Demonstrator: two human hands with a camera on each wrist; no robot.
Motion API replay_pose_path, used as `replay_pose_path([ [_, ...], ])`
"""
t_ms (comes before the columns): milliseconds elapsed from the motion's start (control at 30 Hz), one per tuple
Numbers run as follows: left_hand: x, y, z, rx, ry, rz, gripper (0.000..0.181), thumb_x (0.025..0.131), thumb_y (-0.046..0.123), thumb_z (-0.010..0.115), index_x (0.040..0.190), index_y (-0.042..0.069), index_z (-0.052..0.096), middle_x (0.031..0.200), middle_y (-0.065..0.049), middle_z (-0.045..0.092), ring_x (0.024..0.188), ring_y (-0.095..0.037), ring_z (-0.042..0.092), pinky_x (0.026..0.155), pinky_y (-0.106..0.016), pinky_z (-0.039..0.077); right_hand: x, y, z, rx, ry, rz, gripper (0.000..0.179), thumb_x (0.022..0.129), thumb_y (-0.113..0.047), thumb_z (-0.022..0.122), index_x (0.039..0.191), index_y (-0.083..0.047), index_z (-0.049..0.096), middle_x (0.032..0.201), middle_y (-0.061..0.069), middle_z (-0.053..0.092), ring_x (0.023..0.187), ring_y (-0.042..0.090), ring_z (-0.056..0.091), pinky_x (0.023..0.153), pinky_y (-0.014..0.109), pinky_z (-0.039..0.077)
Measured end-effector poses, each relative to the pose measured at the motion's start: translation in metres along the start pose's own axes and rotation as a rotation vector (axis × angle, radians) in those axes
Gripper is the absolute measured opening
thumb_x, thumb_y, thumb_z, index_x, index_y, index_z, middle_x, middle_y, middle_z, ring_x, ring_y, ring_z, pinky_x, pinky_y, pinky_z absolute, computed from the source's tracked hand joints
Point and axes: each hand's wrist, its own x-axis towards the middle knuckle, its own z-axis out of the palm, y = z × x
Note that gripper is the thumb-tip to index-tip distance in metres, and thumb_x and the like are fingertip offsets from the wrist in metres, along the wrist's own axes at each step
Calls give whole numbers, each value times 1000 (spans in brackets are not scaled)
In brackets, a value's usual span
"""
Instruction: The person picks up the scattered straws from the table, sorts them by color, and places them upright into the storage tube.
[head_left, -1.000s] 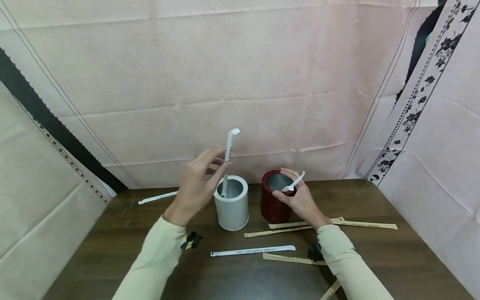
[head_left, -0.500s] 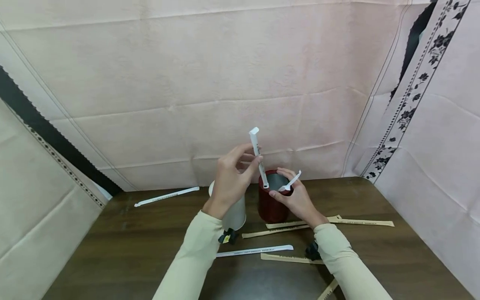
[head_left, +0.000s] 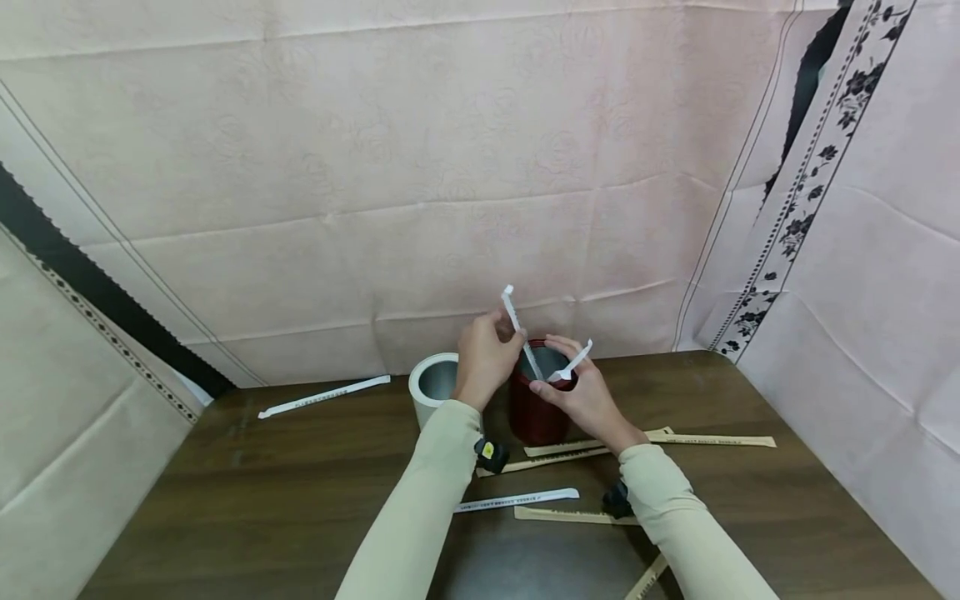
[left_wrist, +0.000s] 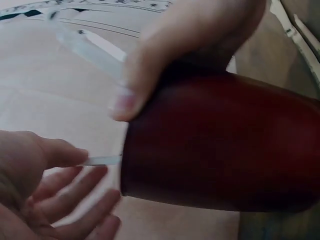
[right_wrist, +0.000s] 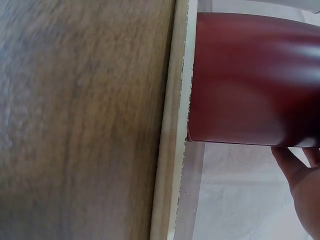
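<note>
In the head view my left hand [head_left: 487, 354] pinches a white paper-wrapped straw [head_left: 517, 321], its lower end inside the red cup [head_left: 538, 412]. My right hand [head_left: 588, 400] grips that cup at the rim, thumb in front and fingers on the far right side. Between them another white wrapped straw [head_left: 573, 360] slants over the cup's mouth. The left wrist view shows the pinched straw [left_wrist: 102, 160] entering the mouth of the red cup [left_wrist: 210, 145], beside the right thumb [left_wrist: 125, 102]. Seen from the right wrist, the cup [right_wrist: 250, 80] stands on the table.
A white cup [head_left: 424, 396] stands left of the red one, partly behind my left hand. White wrapped straws lie at the back left [head_left: 326, 397] and front [head_left: 517, 500]. Several brown wrapped straws [head_left: 712, 439] lie right of and before the cups. Cloth [head_left: 375, 167] hangs behind the table.
My left hand has carried the straw from over the white cup rightwards to the red cup, then lowered it into the mouth. The right hand keeps its grip on the red cup.
</note>
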Motion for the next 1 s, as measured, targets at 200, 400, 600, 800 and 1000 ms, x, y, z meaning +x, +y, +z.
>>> replay_pose_path([
  [200,-2,-5,1,130,-115,-100,20,101,25,74,109,8,77,99,-6,77,89,-23,72,78,-40,58,0,0,1,0,-7,-7,71,88,-13,87,152,-10,54,158,8,47,137,26,48,102,20,42],
  [400,-3,5,-37,83,-266,-110,45,101,34,74,134,4,67,125,-10,71,116,-28,67,98,-45,56,1,0,0,5,-13,-14,71,88,-13,87,152,-9,54,158,10,47,137,27,49,105,23,42],
  [600,-12,1,-85,150,-434,-18,63,98,45,75,146,7,59,144,-12,63,138,-31,57,114,-50,46,1,-3,-4,5,-12,-6,71,88,-13,87,151,-10,55,158,6,47,134,27,50,104,26,43],
  [800,-28,-30,-108,215,-406,110,55,98,40,77,142,11,64,145,-8,63,138,-29,56,113,-52,45,2,-2,-4,8,-9,-14,71,87,-11,87,151,-10,55,158,6,47,131,27,52,99,18,43],
  [1000,-42,-68,-99,262,-331,134,68,93,57,75,148,20,60,154,-3,52,139,-30,53,108,-55,49,2,0,-4,1,-12,-11,71,88,-12,87,151,-11,55,159,6,47,132,27,52,99,17,43],
])
